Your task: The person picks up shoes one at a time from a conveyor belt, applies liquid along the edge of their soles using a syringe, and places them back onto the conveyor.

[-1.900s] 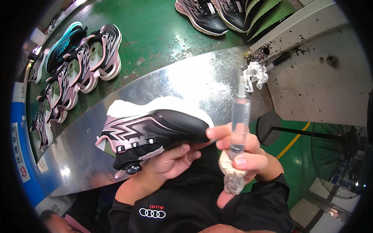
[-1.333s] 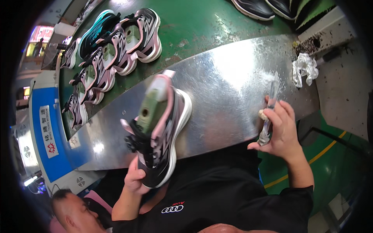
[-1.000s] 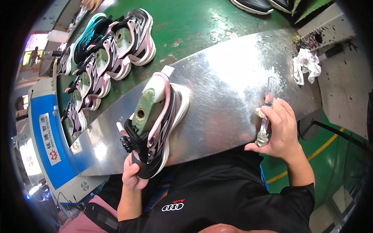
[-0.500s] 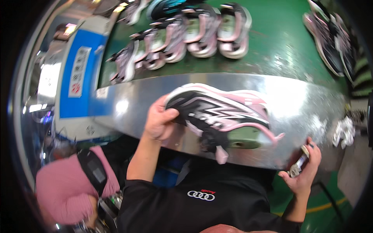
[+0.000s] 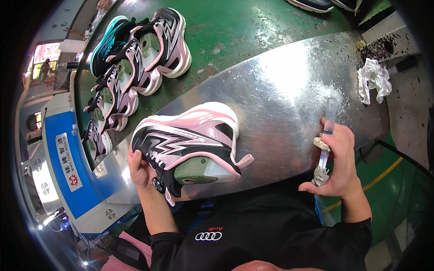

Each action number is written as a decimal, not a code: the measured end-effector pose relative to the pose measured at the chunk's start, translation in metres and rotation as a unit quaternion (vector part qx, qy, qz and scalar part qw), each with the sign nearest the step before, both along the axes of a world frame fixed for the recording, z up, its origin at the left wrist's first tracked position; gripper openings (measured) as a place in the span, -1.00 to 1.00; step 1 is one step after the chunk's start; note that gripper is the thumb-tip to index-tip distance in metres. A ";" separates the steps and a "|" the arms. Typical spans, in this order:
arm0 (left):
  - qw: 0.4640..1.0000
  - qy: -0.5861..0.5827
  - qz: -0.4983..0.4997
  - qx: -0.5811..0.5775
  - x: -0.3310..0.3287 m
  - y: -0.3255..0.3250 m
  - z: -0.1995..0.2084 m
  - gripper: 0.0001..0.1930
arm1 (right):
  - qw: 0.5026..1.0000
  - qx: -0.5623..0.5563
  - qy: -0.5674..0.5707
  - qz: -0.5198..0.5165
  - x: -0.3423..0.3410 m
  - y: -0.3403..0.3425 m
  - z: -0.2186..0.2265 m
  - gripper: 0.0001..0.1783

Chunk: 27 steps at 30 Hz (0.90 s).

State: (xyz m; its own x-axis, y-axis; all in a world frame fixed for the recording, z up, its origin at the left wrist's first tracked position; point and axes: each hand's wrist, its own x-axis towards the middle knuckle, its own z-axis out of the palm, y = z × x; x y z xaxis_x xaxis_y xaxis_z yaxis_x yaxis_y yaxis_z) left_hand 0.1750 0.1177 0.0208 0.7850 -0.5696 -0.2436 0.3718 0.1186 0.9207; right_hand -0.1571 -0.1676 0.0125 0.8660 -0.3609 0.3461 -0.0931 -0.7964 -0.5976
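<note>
My left hand is closed on the toe end of a pink, black and white sneaker, with the thumb on the upper. The shoe lies tilted on its side above the metal tabletop, sole edge away from me and heel to the right. A green shoe last fills its opening, and a pink heel loop sticks out. On the right, my right hand grips a clear-barrelled syringe with pale material around its lower part. The syringe's barrel points away from me, apart from the shoe.
A curved shiny metal tabletop lies under my hands. Several similar sneakers and a teal-black shoe stand on the green surface at far left. Crumpled white cloth lies at right; a blue-and-white machine stands at left.
The view has swung, so the machine and shoe row sit differently. The sneaker, still in my left hand, is left of its earlier place in view. My right hand with the syringe appears higher.
</note>
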 end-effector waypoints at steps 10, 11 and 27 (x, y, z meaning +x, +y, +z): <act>1.000 -0.005 0.016 -0.014 0.001 0.004 -0.003 -0.46 | 0.999 0.045 -0.005 -0.004 -0.007 0.002 -0.001 0.02; 1.000 -0.007 0.015 -0.013 0.001 0.004 -0.003 -0.45 | 0.999 0.043 -0.003 -0.006 -0.008 0.002 0.000 0.05; 0.951 0.281 -0.076 -0.102 0.012 -0.064 0.032 -0.32 | 0.987 0.160 -0.009 0.005 -0.008 0.020 0.015 0.09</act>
